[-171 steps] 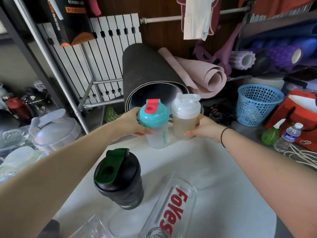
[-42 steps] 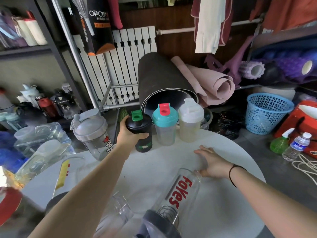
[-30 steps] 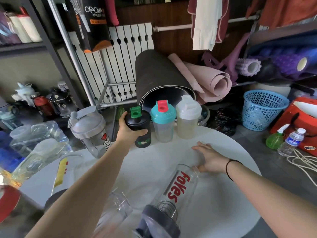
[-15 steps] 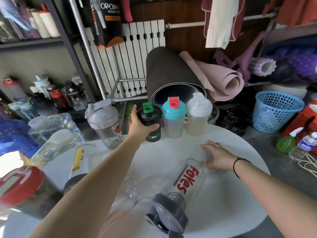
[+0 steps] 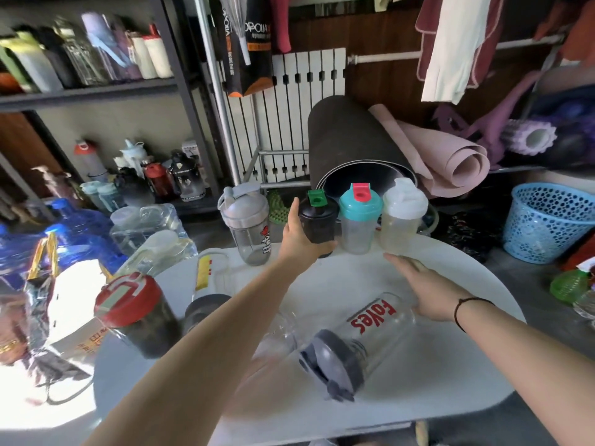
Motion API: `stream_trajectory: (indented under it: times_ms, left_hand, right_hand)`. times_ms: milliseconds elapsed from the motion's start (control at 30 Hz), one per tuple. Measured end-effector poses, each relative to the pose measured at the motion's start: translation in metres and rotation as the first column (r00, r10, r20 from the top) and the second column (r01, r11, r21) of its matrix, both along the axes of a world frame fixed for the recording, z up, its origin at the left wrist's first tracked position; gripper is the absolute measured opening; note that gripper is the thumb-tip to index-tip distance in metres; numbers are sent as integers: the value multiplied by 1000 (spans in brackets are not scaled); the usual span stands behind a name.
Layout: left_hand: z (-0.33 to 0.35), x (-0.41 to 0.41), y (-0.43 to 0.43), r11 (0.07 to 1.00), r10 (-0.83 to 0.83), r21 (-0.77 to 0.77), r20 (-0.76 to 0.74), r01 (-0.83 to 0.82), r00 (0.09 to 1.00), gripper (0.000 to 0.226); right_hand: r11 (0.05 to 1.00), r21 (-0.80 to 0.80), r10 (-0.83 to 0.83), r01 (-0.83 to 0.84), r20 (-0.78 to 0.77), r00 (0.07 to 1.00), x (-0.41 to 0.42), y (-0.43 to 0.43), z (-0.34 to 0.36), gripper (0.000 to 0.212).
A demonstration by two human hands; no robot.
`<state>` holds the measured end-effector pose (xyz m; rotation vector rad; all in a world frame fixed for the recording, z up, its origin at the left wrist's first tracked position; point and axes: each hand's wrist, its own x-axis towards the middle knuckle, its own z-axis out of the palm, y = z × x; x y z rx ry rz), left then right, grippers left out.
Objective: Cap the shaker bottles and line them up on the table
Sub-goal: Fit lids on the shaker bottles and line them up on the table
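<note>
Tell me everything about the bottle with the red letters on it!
The clear bottle looks like plastic and lies on its side on the white table. Red letters run along its wall. A grey lid with a flip tab caps the near end. The right hand rests by its far end; whether they touch is unclear.

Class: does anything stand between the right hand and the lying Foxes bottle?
Nothing visible does. The right hand is open, right at the base of the Foxes bottle, which lies on the table.
</note>
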<state>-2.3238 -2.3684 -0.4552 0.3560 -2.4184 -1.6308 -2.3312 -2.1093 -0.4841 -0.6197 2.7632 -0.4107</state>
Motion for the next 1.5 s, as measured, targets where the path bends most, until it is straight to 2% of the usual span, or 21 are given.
stream_trajectory:
  times_ms: [100,167,267,300,367,400,500,600,700,767,833,900,967,1067,1167,1233,1333,1433,1500]
  left_hand:
    - [5,20,-3,999,4,-36,11,-4,1000,121]
    - [9,32,-5,999,-1,-53,34,3,999,122]
    - [15,52,-7,996,-14,-85,75,20,997,121]
    - [17,59,-7,995,-26,-91,81,33,996,120]
    - [18,71,-9,993,-54,-102,96,63,994,117]
    - [18,76,-10,991,-71,-108,108,83,992,116]
    - [21,91,-14,979,-137,-128,154,157,979,110]
    - [22,104,-16,959,-185,-172,226,226,956,89]
    - [18,114,-17,911,-208,-291,288,292,935,73]
    - [14,118,-17,882,-204,-359,295,306,933,66]
    - [10,117,-15,894,-190,-353,260,277,947,54]
    - [8,112,-11,941,-181,-252,184,225,966,35]
    - [11,106,-1,967,-232,-78,122,242,965,29]
    - [14,95,24,910,-412,77,88,407,907,52]
    - [10,76,61,843,-526,152,31,516,850,88]
    - [7,61,85,844,-518,141,-30,517,855,106]
    - [1,38,113,878,-451,151,-60,455,891,113]
    - [-12,19,129,889,-426,156,-63,431,902,112]
    - [-18,10,137,892,-416,165,-57,420,907,112]
  right_hand:
    - [1000,3,8,-8,-11,1000,11,-1,11,105]
    - [999,-35,-15,13,-49,999,17,-4,21,95]
    - [989,-145,-10,-4,-96,995,29,-12,36,48]
    - [987,-153,38,-50,-83,996,35,-16,42,42]
    - [985,-45,165,-165,-6,986,50,-22,52,57]
    - [967,70,243,-243,8,970,57,-26,56,70]
    - [830,388,451,-401,-44,891,73,-34,51,101]
    - [787,472,509,-399,-129,851,80,-42,32,107]
    - [820,465,477,-333,-234,847,83,-45,22,101]
    - [856,412,438,-312,-256,862,82,-44,21,88]
    - [905,323,362,-278,-236,902,76,-37,20,78]
    - [963,181,239,-199,-236,942,68,-24,20,73]
    - [996,20,84,-81,-242,967,61,-11,20,75]
    - [963,-243,-152,113,-149,977,46,-1,13,84]
    - [862,-463,-270,206,-77,960,33,0,8,70]
    - [791,-564,-312,235,-42,949,28,2,6,66]
    - [718,-620,-408,318,-4,913,19,13,3,57]
    - [693,-606,-442,390,71,894,2,28,-2,68]
    - [689,-596,-445,412,100,890,-10,36,-3,67]
